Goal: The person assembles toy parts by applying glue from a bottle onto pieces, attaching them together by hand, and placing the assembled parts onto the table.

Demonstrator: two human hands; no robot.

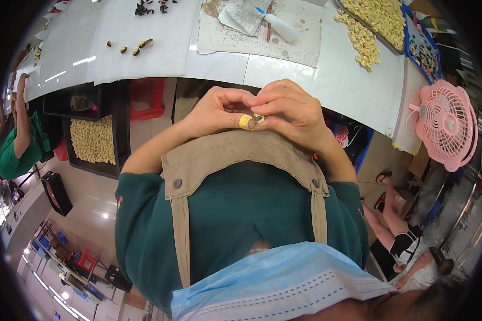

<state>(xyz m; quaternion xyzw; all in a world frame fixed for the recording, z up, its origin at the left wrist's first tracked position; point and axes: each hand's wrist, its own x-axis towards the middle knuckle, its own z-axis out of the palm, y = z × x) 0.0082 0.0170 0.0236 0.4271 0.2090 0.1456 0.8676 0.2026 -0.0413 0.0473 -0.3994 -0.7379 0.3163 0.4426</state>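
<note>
Close pinch
We see left hand (215, 111) and right hand (300, 113) curled nearly closed, gripping a small piece (257, 118).

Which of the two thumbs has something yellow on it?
The left hand's thumb: a yellow band wraps it near the tip. The right hand's thumb, also at the small piece, is bare.

Tan apron (225, 151), dark green shirt (241, 206)
</note>
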